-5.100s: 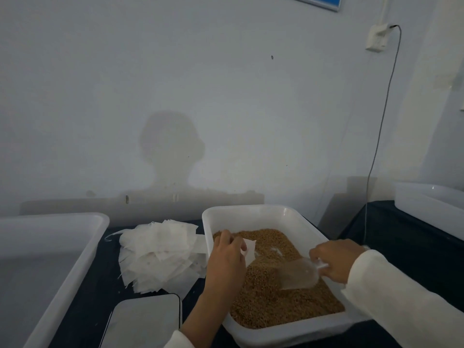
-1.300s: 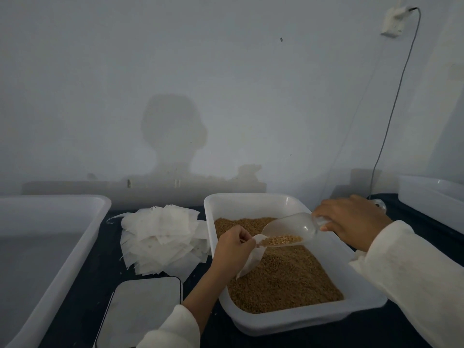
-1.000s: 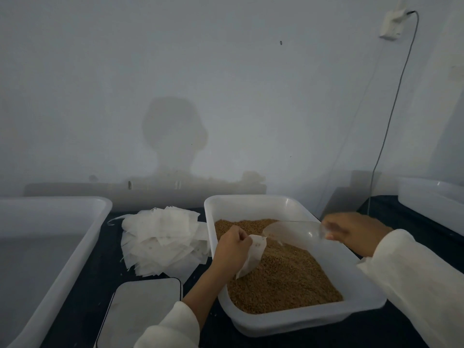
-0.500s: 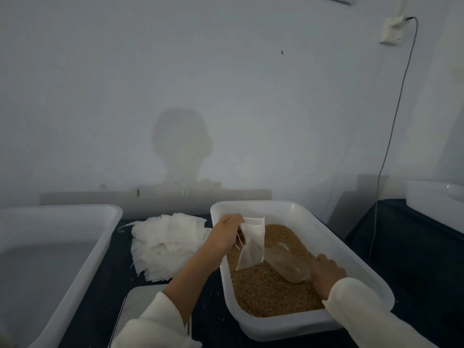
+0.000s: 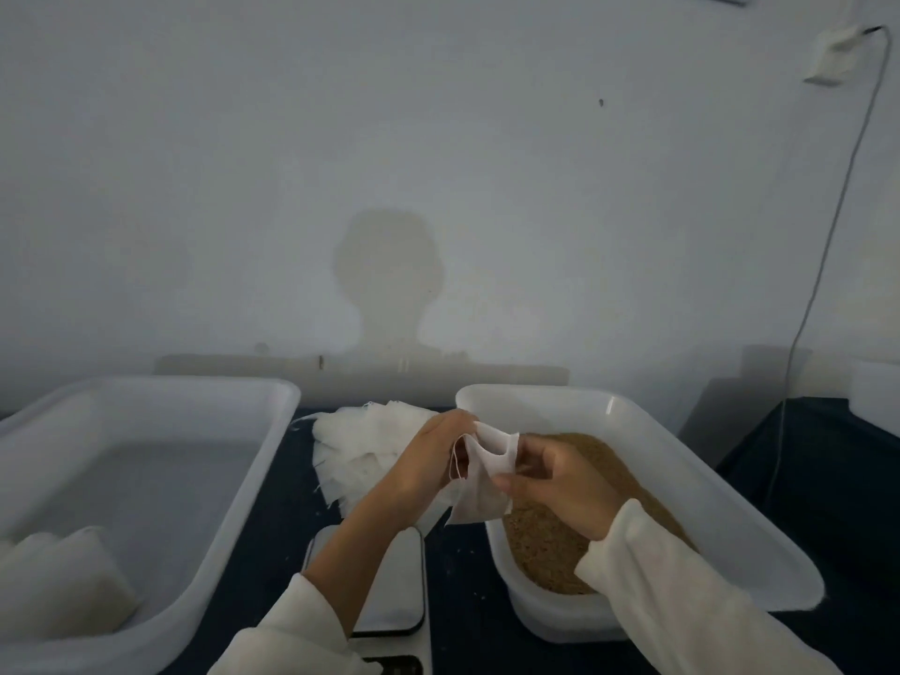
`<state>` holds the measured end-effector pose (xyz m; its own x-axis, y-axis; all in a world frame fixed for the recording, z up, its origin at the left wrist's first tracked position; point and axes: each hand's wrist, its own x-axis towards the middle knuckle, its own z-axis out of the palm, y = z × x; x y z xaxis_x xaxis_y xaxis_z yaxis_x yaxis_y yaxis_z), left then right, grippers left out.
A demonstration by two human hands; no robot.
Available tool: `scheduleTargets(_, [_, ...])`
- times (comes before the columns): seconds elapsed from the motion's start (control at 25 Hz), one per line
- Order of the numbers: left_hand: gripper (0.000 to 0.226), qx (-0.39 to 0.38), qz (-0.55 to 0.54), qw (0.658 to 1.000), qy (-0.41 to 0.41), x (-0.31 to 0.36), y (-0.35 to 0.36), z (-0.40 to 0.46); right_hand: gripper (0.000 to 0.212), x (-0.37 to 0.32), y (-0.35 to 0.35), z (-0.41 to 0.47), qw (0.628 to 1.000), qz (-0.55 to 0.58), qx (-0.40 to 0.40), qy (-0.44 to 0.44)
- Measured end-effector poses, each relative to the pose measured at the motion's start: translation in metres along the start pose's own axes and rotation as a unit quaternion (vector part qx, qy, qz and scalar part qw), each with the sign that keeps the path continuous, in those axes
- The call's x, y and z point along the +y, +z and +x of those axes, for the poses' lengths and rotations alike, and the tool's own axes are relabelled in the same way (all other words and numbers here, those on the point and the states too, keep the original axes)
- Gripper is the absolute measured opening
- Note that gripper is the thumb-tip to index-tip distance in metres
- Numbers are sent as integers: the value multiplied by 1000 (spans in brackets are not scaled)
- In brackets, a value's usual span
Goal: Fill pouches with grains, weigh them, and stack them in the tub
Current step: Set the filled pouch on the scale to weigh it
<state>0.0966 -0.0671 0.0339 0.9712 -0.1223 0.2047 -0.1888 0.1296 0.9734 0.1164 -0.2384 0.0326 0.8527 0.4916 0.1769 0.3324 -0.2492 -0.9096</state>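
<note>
Both hands pinch one pouch [image 5: 479, 479] above the grain tray's [image 5: 682, 460] near-left corner: left hand [image 5: 428, 460] grips its mouth, right hand [image 5: 555, 479] its side. Probably drawing the string closed before weighing, with spillage falling into the grain.

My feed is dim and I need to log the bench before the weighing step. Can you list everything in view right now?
pouch: one, white, held up by both hands over the near-left edge of the grain tub
grain tub: one, white, right of centre, holding brown grains
empty pouches: a loose pile, white, between the two tubs at the back
left tub: one, white, on the left, with filled pouches in its near-left corner
scale: one, pale top with a dark rim, between the tubs in front
cable: one, grey, down the wall from a white plug
left hand: pinches the pouch
right hand: pinches the pouch
</note>
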Motion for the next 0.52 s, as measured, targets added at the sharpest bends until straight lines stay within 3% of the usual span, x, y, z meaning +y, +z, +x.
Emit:
scheduleTargets(0.08, [21,33,-9,999,-1,0,-16,-14,19,-1,22,6,999,18,26,-6])
scheduleTargets(0.28, [32,92,16,995,-41,-14,-53,-46,32,6,78,15,996,70,43,-18])
scheduleTargets(0.4, [36,119,50,992,12,-36,-73,-64,24,11,102,20,994,74,70,-37])
scheduleTargets(0.52, [22,137,144,978,68,-51,-87,-78,27,17,116,20,990,68,101,-71])
